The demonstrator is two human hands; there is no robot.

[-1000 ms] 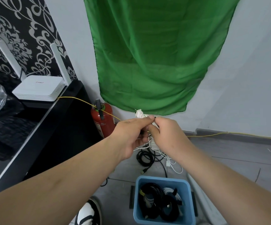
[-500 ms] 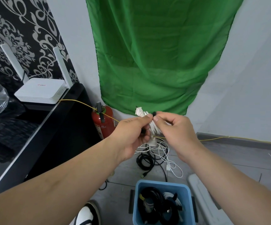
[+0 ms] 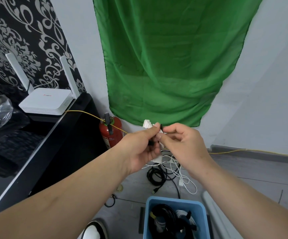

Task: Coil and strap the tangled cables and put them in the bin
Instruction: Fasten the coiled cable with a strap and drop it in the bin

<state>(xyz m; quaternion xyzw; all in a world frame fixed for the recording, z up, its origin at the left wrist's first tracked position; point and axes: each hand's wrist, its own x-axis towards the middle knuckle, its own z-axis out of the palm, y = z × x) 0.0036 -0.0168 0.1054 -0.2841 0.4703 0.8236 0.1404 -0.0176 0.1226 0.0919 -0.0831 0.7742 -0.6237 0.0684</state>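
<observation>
white cable point(image 3: 148, 124), folded into a short bundle, is held up in the air between both hands, above the floor tangle point(image 3: 157, 176) and beyond the bin. the left hand point(image 3: 139, 149) wraps round the bundle's middle with the thumb on top. the right hand point(image 3: 182, 144) pinches the end of a black strap point(image 3: 161, 126) between thumb and forefinger, right against the left thumb. fingers hide most of the strap, so i cannot tell how far round it has gone.

the step in hand looks like cinching the strap. to do it well, keep the left grip tight so no loop springs out. pull the strap snug across the middle of the bundle, not up by the plug end that pokes out past the left thumb. press the strap's tail flat onto itself before letting go. a white end hangs out below the left palm; it wants tucking in first, or it may snag.

bin point(image 3: 174, 200), blue, stands on the floor below the right wrist, nearer the body. in it lie black coils point(image 3: 165, 211) and a white coil point(image 3: 182, 213) with a dark band round it, and there looks to be room for more. the floor tangle under the hands is black and thin white cable mixed together, not yet strapped.
</observation>
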